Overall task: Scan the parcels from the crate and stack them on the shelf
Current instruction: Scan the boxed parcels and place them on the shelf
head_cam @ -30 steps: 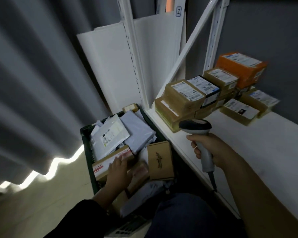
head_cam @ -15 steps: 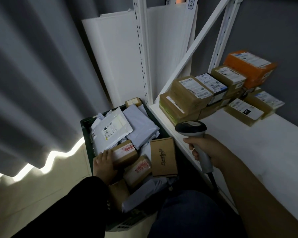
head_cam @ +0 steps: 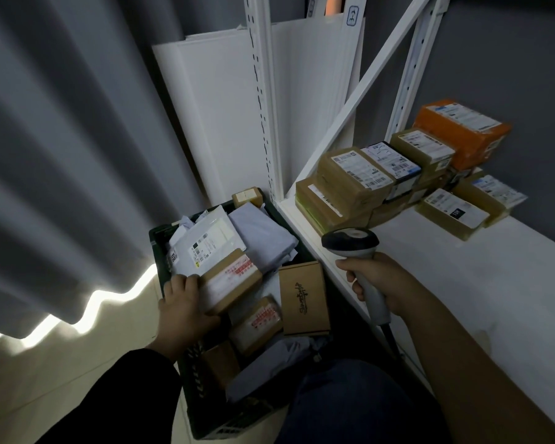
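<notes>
- Along the right side, a white shelf (head_cam: pixel 481 283) runs away from the viewer; taped parcels (head_cam: pixel 356 177) sit stacked at its far end, an orange one (head_cam: pixel 462 129) on top
- Left of the shelf, on the floor, a dark green crate (head_cam: pixel 218 421) is packed with grey mailer bags and cardboard boxes
- Near the crate's left rim lies a brown parcel (head_cam: pixel 234 280) with red print; the left hand (head_cam: pixel 183 309) grasps its near end, fingers curled over the edge
- Over the shelf's front edge, the right hand (head_cam: pixel 382 283) is wrapped round the handle of a barcode scanner (head_cam: pixel 350 241); its head points toward the crate
</notes>
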